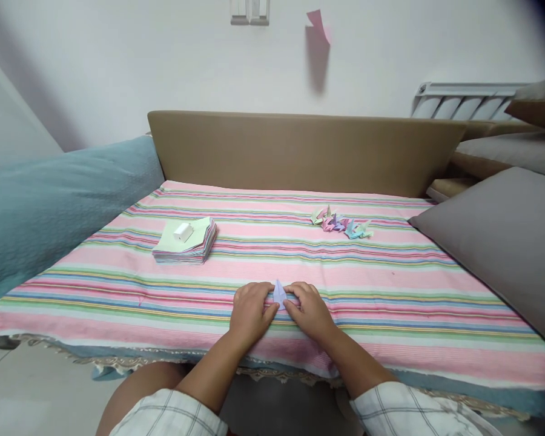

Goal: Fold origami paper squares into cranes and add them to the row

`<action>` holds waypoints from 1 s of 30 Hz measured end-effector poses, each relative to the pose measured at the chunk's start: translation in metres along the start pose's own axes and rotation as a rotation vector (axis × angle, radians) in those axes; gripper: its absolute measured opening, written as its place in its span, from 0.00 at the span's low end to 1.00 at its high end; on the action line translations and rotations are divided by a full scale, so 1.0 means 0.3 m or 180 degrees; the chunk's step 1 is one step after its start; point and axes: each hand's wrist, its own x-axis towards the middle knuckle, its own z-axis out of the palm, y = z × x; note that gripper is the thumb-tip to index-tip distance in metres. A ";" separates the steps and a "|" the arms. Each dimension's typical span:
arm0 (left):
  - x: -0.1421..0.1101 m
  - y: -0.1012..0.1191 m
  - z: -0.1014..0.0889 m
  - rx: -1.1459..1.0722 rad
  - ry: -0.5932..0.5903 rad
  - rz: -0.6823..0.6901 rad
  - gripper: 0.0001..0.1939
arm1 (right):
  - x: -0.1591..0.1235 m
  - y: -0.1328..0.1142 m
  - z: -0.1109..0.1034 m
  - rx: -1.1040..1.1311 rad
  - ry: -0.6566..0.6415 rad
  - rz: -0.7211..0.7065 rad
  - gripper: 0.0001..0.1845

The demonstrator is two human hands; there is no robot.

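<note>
A small piece of folded lilac paper, narrow and pointed at its far end, is between my two hands on the striped cloth. My left hand pinches its left edge with thumb and fingers. On the opposite edge, my right hand grips it the same way. Beyond my right hand lies a cluster of folded paper cranes in pink, purple, blue and green. To the left and farther off is a thick stack of coloured paper sheets, pale green on top, with a small white block resting on it.
The cloth covers a sofa seat with a brown backrest behind. A blue covered armrest bounds the left side. Grey cushions are piled at the right. A pink paper note hangs on the wall near some switches.
</note>
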 end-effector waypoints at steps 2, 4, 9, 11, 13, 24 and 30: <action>0.004 0.001 -0.002 -0.0318 -0.0027 -0.0099 0.16 | -0.002 -0.008 -0.008 0.0326 -0.0068 0.0110 0.13; 0.007 0.001 0.003 -0.0868 -0.0068 -0.0247 0.20 | -0.003 -0.017 -0.010 0.0784 -0.0138 0.0288 0.11; 0.011 0.017 0.008 -0.2852 -0.0101 -0.0762 0.29 | 0.003 -0.029 0.004 0.2164 0.0010 0.0643 0.10; 0.011 0.031 -0.003 -0.3350 -0.0172 -0.0928 0.27 | 0.007 -0.031 0.012 0.2519 0.0074 0.0645 0.12; 0.013 0.042 -0.015 -0.3615 -0.0316 -0.1006 0.21 | 0.008 -0.033 0.019 0.2748 0.0102 0.0640 0.13; 0.021 0.035 -0.003 -0.4576 0.0196 -0.1589 0.11 | 0.003 -0.062 0.020 0.2727 0.0383 0.0700 0.13; 0.020 0.032 0.003 -0.4602 0.0430 -0.1650 0.10 | -0.003 -0.082 0.015 0.2042 0.0551 0.0307 0.08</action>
